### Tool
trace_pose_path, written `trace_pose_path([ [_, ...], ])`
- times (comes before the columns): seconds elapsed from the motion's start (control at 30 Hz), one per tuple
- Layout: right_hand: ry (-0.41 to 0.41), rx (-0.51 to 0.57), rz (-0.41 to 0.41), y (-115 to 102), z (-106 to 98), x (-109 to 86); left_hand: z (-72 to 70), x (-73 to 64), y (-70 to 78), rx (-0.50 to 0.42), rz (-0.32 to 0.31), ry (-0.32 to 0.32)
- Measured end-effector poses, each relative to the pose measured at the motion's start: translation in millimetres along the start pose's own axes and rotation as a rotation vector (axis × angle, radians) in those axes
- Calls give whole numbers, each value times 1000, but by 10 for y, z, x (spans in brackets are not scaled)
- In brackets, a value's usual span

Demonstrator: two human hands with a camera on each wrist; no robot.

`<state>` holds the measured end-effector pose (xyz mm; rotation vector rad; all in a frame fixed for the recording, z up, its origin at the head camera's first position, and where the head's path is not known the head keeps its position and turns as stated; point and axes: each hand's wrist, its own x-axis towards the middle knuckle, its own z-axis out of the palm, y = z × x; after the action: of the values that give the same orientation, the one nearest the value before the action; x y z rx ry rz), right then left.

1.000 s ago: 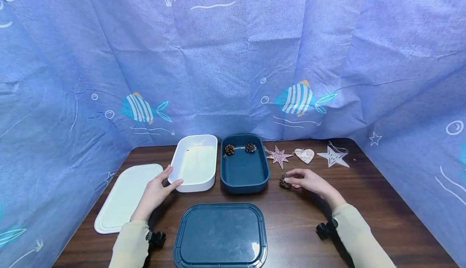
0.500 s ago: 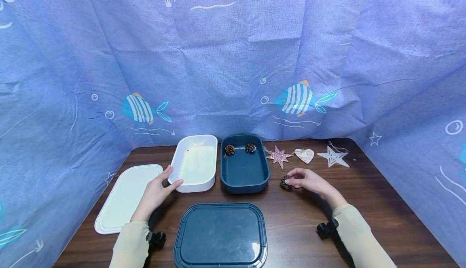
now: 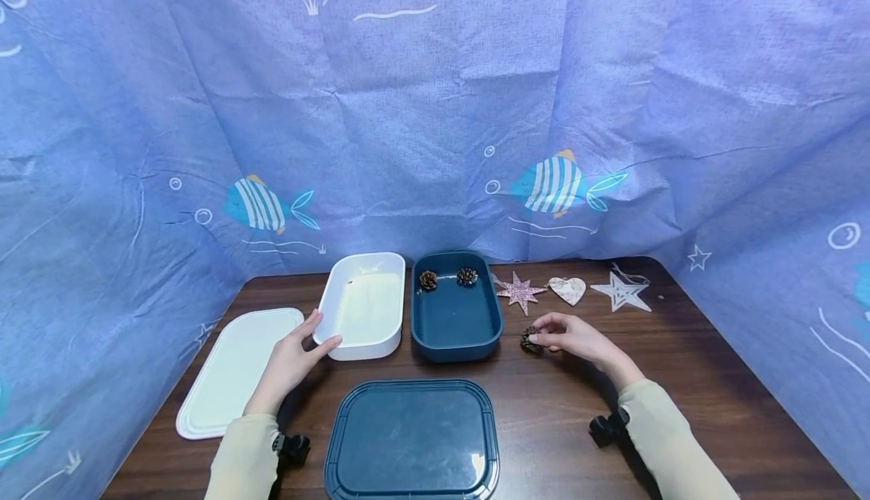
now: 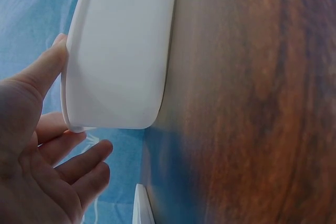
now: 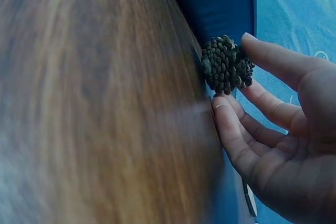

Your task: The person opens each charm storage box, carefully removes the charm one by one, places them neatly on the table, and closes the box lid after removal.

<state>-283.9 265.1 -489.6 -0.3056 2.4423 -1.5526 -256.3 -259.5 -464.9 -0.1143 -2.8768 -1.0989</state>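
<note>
Right fingers pinch a pinecone, left fingers hold the white box; this pickup likely calls for a lift.

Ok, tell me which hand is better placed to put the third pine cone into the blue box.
Probably the right hand: it pinches that pine cone beside the blue box, while the left hand holds the white box's corner.

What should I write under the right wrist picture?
A right hand pinches a brown, scaly, rounded pine cone beside a dark-blue rectangular box.
</note>
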Motion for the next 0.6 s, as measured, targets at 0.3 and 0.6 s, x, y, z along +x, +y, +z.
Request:
trace_pose_path([
  [0.3,7,-32,22,-40,13,-10,6,1,1,-3,-1,0],
  [0.6,1,-51,32,-67,26,-21,8,-1,5,-3,-2,-2],
])
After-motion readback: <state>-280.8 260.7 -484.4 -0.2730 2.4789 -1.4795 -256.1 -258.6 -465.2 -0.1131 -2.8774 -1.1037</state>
